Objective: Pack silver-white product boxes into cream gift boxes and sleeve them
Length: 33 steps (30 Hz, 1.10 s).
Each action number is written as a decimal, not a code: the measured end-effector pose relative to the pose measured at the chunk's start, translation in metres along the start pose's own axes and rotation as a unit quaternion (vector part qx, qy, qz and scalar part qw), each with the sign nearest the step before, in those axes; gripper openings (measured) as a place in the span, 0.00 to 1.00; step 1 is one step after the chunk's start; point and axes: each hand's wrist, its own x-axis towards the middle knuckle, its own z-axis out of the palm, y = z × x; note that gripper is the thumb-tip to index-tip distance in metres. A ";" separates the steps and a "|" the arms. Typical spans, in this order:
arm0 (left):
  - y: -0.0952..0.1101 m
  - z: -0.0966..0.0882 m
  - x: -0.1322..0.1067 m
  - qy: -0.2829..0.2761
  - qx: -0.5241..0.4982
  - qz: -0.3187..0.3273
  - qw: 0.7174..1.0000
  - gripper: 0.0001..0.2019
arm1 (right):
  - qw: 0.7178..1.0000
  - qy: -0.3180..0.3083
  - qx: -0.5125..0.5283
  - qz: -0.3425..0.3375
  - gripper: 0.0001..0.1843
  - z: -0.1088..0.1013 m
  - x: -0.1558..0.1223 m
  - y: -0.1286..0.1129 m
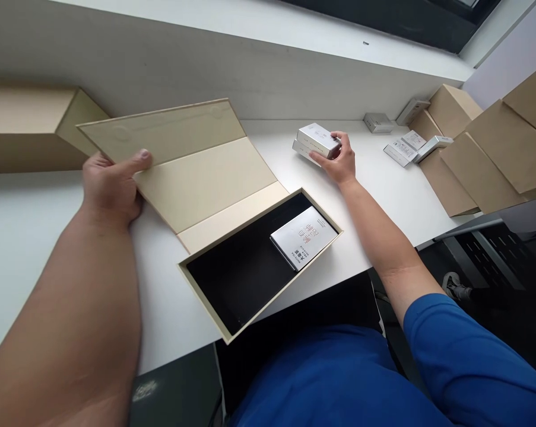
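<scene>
A beige gift box (205,290) with a black inside lies open on the white table (383,196), overhanging its front edge. One small silver-white box (304,236) lies in its right end. My left hand (111,187) grips the left edge of the opened lid flap (192,160), thumb on top, holding it back. My right hand (336,160) is closed on a small silver box (317,139) that sits on top of another one (302,152), further back on the table.
More small silver boxes (403,148) lie at the back right, next to several closed beige gift boxes (485,154). Another beige box (31,124) stands at the far left. A white ledge (250,65) runs behind the table.
</scene>
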 end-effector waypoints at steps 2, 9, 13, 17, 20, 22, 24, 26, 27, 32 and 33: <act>-0.001 0.000 0.000 0.005 -0.007 -0.003 1.000 0.26 | 1.000 -0.016 0.012 0.008 0.44 -0.001 -0.002 -0.005; -0.003 -0.006 0.002 -0.010 0.014 -0.015 1.000 0.31 | 0.985 -0.101 0.121 0.063 0.41 -0.007 -0.004 -0.015; -0.003 -0.005 0.001 -0.004 0.017 -0.011 1.000 0.33 | 0.980 -0.109 0.153 0.063 0.42 -0.009 -0.003 -0.014; -0.003 -0.003 0.000 0.008 0.015 -0.008 1.000 0.30 | 0.983 -0.121 0.134 0.044 0.43 -0.014 -0.001 -0.012; -0.005 -0.003 0.001 0.009 0.016 0.003 1.000 0.28 | 0.986 -0.133 0.101 0.020 0.42 -0.015 -0.003 -0.017; -0.005 -0.004 0.002 0.006 0.018 0.005 1.000 0.28 | 0.986 -0.144 0.081 0.012 0.41 -0.015 -0.006 -0.024; -0.005 -0.004 0.002 0.005 0.019 0.001 1.000 0.27 | 0.984 -0.158 0.084 0.008 0.42 -0.015 -0.007 -0.034; -0.004 -0.004 0.002 0.003 0.020 -0.003 1.000 0.27 | 0.982 -0.159 0.103 -0.013 0.43 -0.020 -0.008 -0.048; -0.004 -0.004 0.002 0.002 0.019 -0.003 1.000 0.28 | 0.981 -0.153 0.112 -0.030 0.44 -0.025 -0.009 -0.058; -0.003 -0.006 0.001 -0.006 0.014 -0.006 1.000 0.33 | 0.971 -0.158 0.121 -0.135 0.50 -0.055 -0.035 -0.134; -0.003 -0.007 0.000 -0.010 0.017 -0.008 1.000 0.33 | 0.958 -0.188 0.135 -0.167 0.50 -0.058 -0.046 -0.152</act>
